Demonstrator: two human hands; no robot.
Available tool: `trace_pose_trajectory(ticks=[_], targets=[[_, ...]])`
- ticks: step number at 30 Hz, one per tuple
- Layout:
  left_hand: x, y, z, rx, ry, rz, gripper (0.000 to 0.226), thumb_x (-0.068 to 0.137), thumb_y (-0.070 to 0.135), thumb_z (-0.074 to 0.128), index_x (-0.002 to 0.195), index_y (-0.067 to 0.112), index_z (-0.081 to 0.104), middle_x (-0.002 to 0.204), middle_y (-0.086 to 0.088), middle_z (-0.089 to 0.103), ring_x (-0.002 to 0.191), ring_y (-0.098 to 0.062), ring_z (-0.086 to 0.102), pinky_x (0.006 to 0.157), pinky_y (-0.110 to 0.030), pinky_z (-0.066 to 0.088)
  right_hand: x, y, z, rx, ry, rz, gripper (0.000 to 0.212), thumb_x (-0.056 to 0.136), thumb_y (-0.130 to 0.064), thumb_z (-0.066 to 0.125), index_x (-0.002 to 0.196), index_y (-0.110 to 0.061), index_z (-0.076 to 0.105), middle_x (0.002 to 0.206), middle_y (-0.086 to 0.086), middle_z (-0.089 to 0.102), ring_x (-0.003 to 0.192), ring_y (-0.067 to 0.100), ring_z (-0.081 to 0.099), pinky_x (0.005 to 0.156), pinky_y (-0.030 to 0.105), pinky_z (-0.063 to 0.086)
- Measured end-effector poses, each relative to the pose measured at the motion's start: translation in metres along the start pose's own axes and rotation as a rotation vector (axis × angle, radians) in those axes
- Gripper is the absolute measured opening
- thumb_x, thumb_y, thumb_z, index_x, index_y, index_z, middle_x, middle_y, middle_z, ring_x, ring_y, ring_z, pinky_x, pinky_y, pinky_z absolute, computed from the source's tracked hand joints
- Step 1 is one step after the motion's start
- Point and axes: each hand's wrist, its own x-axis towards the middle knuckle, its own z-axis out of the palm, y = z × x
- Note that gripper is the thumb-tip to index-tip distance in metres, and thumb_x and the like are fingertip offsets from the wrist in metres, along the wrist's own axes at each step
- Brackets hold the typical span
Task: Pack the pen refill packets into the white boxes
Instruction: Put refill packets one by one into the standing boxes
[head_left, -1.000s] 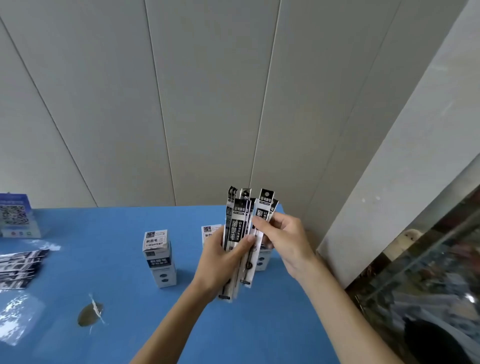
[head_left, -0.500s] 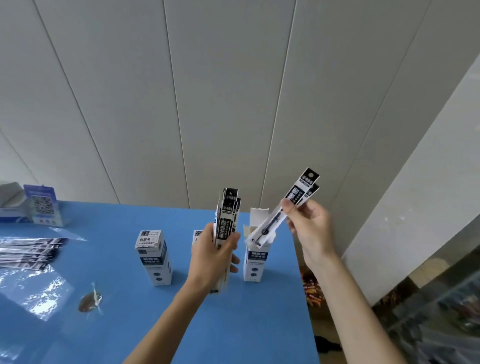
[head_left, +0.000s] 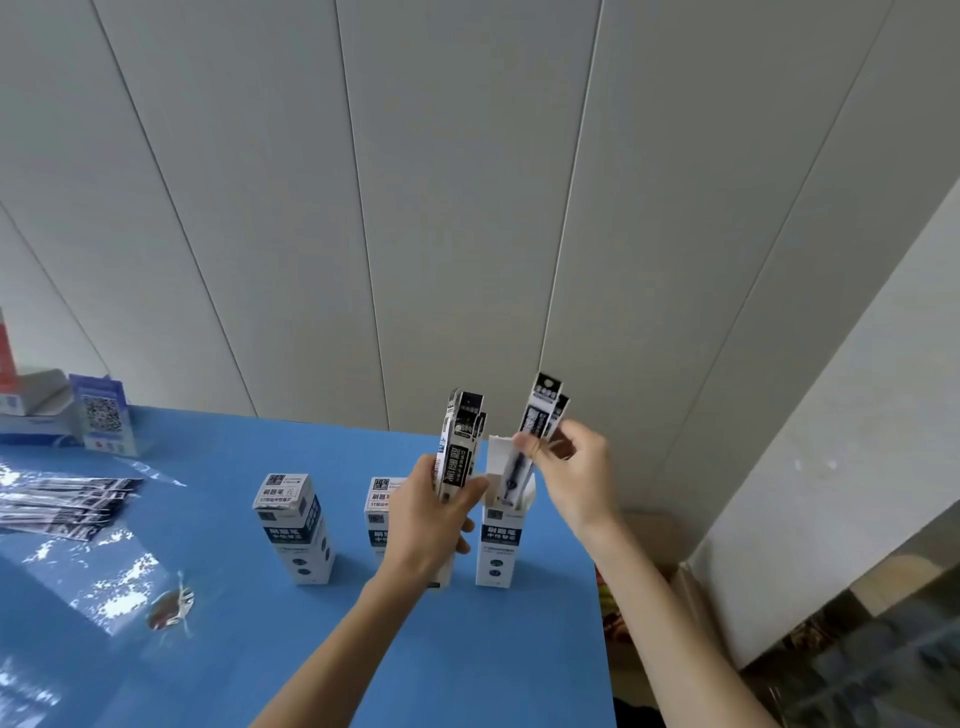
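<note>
While my left hand (head_left: 423, 519) grips the spare refill packets (head_left: 460, 457) at centre frame, my right hand (head_left: 574, 478) pinches two packets (head_left: 530, 447) entering the open white box (head_left: 501, 540); I should keep them upright to clear the flap.

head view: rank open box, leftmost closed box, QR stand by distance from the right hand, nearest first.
From the right hand:
1. Open box, just below-left, packets going in.
2. Leftmost closed box, mid-table, left.
3. QR stand, far left by the wall.
</note>
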Motion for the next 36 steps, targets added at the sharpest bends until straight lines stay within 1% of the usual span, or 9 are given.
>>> trace_pose_trajectory(ticks=[4, 8, 14, 17, 20, 22, 25, 29, 36], targets=[[0.001, 0.005, -0.002, -0.050, 0.017, 0.010, 0.018, 0.086, 0.024, 0.070, 0.090, 0.012, 0.058, 0.075, -0.007, 0.065, 0.052, -0.015, 0.061, 0.043, -0.030, 0.053, 0.001, 0.012, 0.002, -0.099, -0.158, 0.066, 0.020, 0.075, -0.037, 0.077, 0.074, -0.022, 0.063, 0.066, -0.012, 0.058, 0.053, 0.009, 0.041, 0.053, 0.018, 0.036], [0.000, 0.011, -0.009, -0.118, -0.052, 0.033, 0.013, 0.087, 0.018, 0.070, 0.088, 0.009, 0.060, 0.065, -0.001, 0.064, 0.051, -0.017, 0.061, 0.045, -0.034, 0.055, 0.000, 0.017, 0.000, -0.144, -0.205, 0.109, 0.032, 0.077, -0.040, 0.076, 0.102, -0.021, 0.070, 0.093, -0.012, 0.065, 0.056, 0.007, 0.041, 0.061, 0.019, 0.039], [-0.007, 0.017, -0.007, -0.177, -0.195, 0.070, 0.013, 0.084, 0.018, 0.073, 0.090, 0.011, 0.063, 0.066, 0.001, 0.069, 0.055, -0.019, 0.064, 0.049, -0.034, 0.056, -0.007, 0.002, 0.002, 0.025, -0.206, 0.148, 0.021, 0.082, -0.036, 0.072, 0.095, -0.019, 0.073, 0.088, -0.006, 0.072, 0.081, 0.010, 0.065, 0.072, 0.020, 0.050], [-0.009, 0.016, -0.003, -0.183, -0.244, 0.059, 0.019, 0.081, 0.020, 0.074, 0.092, 0.007, 0.065, 0.072, -0.005, 0.071, 0.059, -0.023, 0.067, 0.052, -0.037, 0.058, -0.012, -0.007, 0.003, 0.178, -0.299, 0.233, 0.011, 0.084, -0.024, 0.072, 0.090, -0.015, 0.074, 0.083, 0.006, 0.075, 0.076, 0.016, 0.070, 0.065, 0.020, 0.051], [-0.009, 0.013, -0.002, -0.144, -0.223, 0.080, 0.018, 0.082, 0.029, 0.072, 0.089, 0.013, 0.069, 0.079, -0.003, 0.074, 0.070, -0.022, 0.071, 0.061, -0.037, 0.059, -0.014, -0.007, 0.001, 0.219, -0.227, 0.293, 0.016, 0.084, -0.018, 0.072, 0.077, -0.004, 0.070, 0.063, -0.001, 0.065, 0.052, 0.006, 0.054, 0.054, 0.018, 0.041], [-0.009, 0.011, -0.002, -0.077, -0.187, 0.106, 0.014, 0.086, 0.030, 0.067, 0.086, 0.016, 0.070, 0.080, 0.002, 0.075, 0.072, -0.013, 0.071, 0.063, -0.026, 0.057, -0.012, -0.004, -0.001, 0.220, -0.155, 0.346, 0.028, 0.084, -0.020, 0.073, 0.072, 0.004, 0.062, 0.054, -0.003, 0.051, 0.048, 0.007, 0.042, 0.053, 0.021, 0.036], [-0.009, 0.010, -0.002, -0.063, -0.185, 0.109, 0.011, 0.089, 0.027, 0.065, 0.088, 0.018, 0.070, 0.083, 0.006, 0.075, 0.074, -0.009, 0.071, 0.062, -0.019, 0.054, -0.013, -0.003, -0.004, 0.240, -0.139, 0.368, 0.032, 0.084, -0.022, 0.073, 0.075, 0.006, 0.060, 0.055, 0.001, 0.046, 0.051, 0.012, 0.040, 0.053, 0.024, 0.035], [-0.010, 0.009, 0.000, -0.098, -0.203, 0.084, 0.014, 0.088, 0.031, 0.065, 0.088, 0.019, 0.072, 0.085, 0.002, 0.076, 0.078, -0.016, 0.072, 0.071, -0.030, 0.059, -0.018, -0.004, -0.002, 0.287, -0.163, 0.370, 0.018, 0.086, -0.019, 0.070, 0.083, -0.001, 0.070, 0.056, 0.000, 0.057, 0.051, 0.010, 0.047, 0.049, 0.023, 0.038], [-0.013, 0.010, 0.001, -0.138, -0.223, 0.067, 0.017, 0.090, 0.029, 0.063, 0.083, 0.017, 0.072, 0.080, -0.002, 0.075, 0.074, -0.017, 0.072, 0.064, -0.025, 0.055, -0.023, -0.008, -0.005, 0.372, -0.203, 0.412, 0.008, 0.082, -0.012, 0.073, 0.088, -0.007, 0.071, 0.069, 0.004, 0.070, 0.059, 0.013, 0.062, 0.056, 0.025, 0.051]])
